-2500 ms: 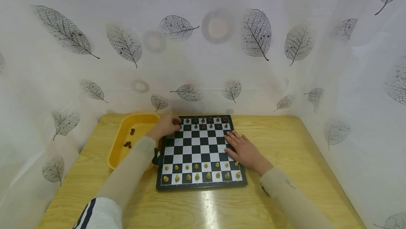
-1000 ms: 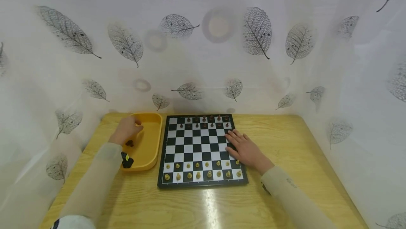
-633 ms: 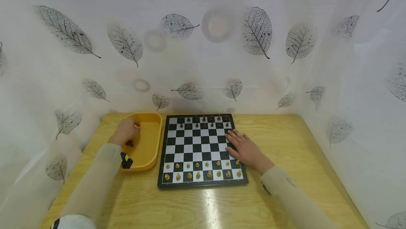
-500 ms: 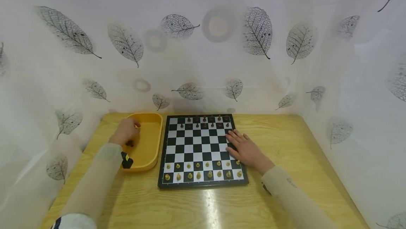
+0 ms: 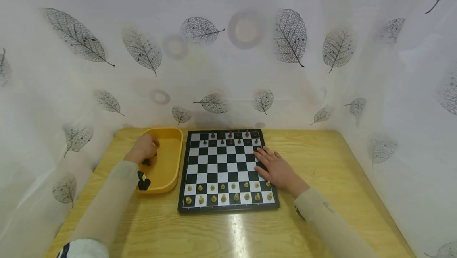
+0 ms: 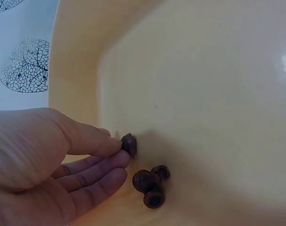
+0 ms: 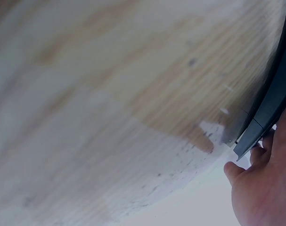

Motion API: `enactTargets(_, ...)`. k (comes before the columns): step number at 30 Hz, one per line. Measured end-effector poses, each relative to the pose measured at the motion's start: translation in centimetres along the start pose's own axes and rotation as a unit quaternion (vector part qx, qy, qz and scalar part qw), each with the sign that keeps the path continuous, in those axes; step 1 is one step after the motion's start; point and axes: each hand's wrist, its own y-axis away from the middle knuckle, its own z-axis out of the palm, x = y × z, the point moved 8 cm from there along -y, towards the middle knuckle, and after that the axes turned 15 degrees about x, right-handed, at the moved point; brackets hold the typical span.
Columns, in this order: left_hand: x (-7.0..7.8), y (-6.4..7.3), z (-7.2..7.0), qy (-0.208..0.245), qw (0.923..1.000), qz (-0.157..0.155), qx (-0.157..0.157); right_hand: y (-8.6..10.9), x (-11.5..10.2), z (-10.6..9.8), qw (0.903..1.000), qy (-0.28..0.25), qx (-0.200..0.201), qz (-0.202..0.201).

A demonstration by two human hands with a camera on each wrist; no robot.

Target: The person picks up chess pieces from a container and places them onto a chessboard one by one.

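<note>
In the head view my left hand [image 5: 143, 149] reaches into the yellow tray [image 5: 177, 168]. Its thumb and fingers pinch a dark brown chess piece [image 6: 129, 145], seen in the left wrist view. Right beside the fingertips, a small cluster of dark brown chess pieces [image 6: 143, 181] lies on the tray's floor. My right hand [image 5: 280, 170] rests with fingers spread on the right edge of the chessboard [image 5: 222, 167]. Yellowish chess pieces [image 5: 223, 198] fill the two near rows; brown pieces [image 5: 230, 135] stand in the two far rows, where the leftmost squares are bare.
The tray stands just left of the board on a wooden table [image 5: 200, 234]. A pale curtain [image 5: 221, 67] with leaf prints hangs behind the table and along both sides. The right wrist view shows the board's dark side edge [image 7: 270, 99] close to the right hand.
My left hand has gone from the board's far left corner back into the tray, leaving a brown piece standing there, and now pinches another. The right hand stays in place.
</note>
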Motion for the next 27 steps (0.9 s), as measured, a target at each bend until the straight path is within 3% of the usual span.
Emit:
enactTargets(7, 0.0, 0.1, 0.2, -0.002, 0.9998, -0.008, -0.017, -0.1, 0.0, 0.0, 1.0, -0.005, 0.001, 0.0)
enactTargets(12, 0.4, 0.2, 0.1, -0.003, 0.9999, 0.003, -0.016, 0.0, 0.0, 0.1, 1.0, -0.006, 0.001, 0.002)
enactTargets(20, 1.2, 0.3, 0.2, -0.018, 0.9955, 0.084, -0.04, -0.2, 0.0, 0.0, 1.0, -0.002, 0.005, -0.002)
enactTargets(27, 0.9, 0.4, 0.5, -0.023, 0.9957, 0.061, -0.066, -0.1, 0.0, 0.1, 1.0, -0.001, 0.001, -0.003)
